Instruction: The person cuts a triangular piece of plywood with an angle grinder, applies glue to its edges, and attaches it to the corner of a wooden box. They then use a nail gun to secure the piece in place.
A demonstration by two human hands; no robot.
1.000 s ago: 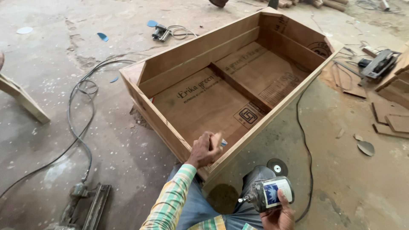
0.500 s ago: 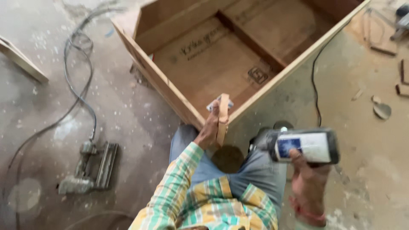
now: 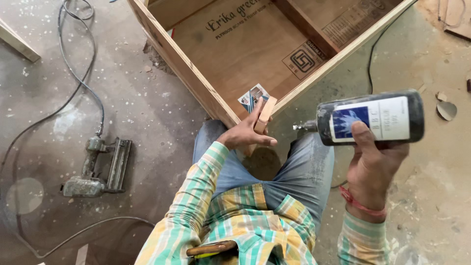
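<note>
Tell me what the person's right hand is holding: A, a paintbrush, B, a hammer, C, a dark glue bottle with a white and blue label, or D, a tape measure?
C: the right hand grips a dark glue bottle with a white and blue label, lying on its side with the nozzle pointing toward the small wooden block that the left hand holds at the corner of the plywood box.

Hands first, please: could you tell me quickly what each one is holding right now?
Left hand: closed on a small wooden block.
Right hand: closed on a dark glue bottle.
</note>
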